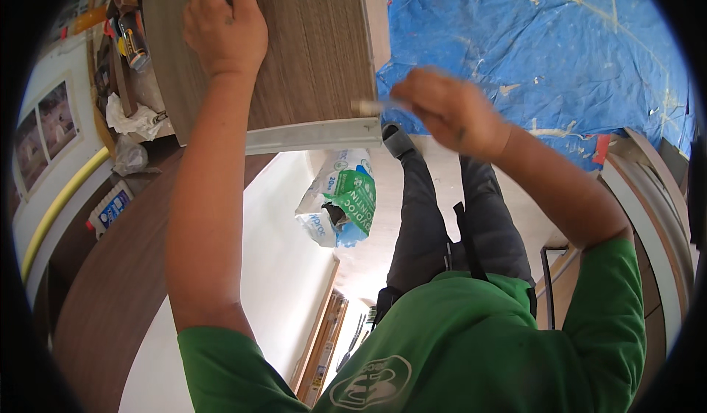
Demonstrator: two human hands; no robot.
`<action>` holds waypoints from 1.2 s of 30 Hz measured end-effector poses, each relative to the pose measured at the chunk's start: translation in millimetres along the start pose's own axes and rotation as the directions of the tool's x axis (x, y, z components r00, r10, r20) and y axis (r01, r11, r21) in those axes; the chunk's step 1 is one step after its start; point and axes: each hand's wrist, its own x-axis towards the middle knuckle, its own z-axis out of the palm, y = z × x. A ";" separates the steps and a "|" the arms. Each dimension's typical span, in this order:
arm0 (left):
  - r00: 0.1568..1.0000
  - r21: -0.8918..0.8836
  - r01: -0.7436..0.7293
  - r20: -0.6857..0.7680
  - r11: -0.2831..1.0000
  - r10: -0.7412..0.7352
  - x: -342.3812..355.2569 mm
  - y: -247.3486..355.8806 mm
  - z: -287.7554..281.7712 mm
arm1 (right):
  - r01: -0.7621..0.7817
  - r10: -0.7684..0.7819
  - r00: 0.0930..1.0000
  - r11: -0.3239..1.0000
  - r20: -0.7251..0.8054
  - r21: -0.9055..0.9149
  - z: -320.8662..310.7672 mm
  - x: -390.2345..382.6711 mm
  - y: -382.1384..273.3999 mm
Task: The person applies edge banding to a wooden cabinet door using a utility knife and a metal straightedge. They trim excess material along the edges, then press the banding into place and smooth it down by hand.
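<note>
My left hand [227,26] lies on a brown wood-grain panel [313,44], its thumb apart from its fingers. The fingertips run close to the top edge of the picture. To the right of the panel, my right hand [456,111] is closed around a slim tool with a pale, blunt end [365,108]. Motion smears both the hand and the tool, so its exact kind is unclear. The pale end is over the panel's right part, near its front edge; whether it touches cannot be told. A pale grey strip [317,133] runs along that front edge.
A blue sheet [515,52] with tape strips covers the area at upper right. Below the panel stands a white-and-green plastic sack [342,203]. Assorted tools [132,41] and a crumpled clear plastic bag [131,155] are at the left. A white bottle [110,208] sits lower down.
</note>
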 end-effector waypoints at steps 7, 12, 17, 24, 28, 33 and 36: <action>1.000 -0.050 0.008 -0.012 0.999 -0.009 6.6 3.7 5.6 | -0.118 0.074 0.958 0.982 -0.277 -0.147 -17.3 86.9 54.2; 0.999 -0.042 -0.024 -0.031 0.999 0.022 6.3 -1.3 7.0 | 0.076 -0.087 0.993 0.989 -0.081 -0.130 9.0 22.3 36.6; 1.000 -0.032 0.015 -0.011 0.999 -0.016 3.7 1.3 4.2 | 0.008 -0.010 0.998 0.999 0.058 0.037 -1.5 -11.3 12.1; 1.000 -0.016 0.012 0.009 1.000 -0.011 6.3 0.3 6.1 | -0.315 0.327 0.922 0.945 -0.208 0.090 -20.8 87.6 57.1; 0.999 -0.012 0.031 0.011 0.999 -0.031 5.5 4.2 5.4 | -0.160 0.122 0.969 0.972 -0.215 -0.172 -17.9 101.6 57.4; 0.999 -0.055 0.049 0.014 0.997 -0.048 4.4 4.6 3.0 | 0.300 -0.267 0.941 0.943 0.206 -0.147 7.2 -6.1 25.0; 1.000 -0.026 0.025 -0.011 0.999 -0.025 3.6 -0.6 4.5 | 0.022 -0.021 0.998 1.000 -0.065 0.014 2.3 -2.2 34.5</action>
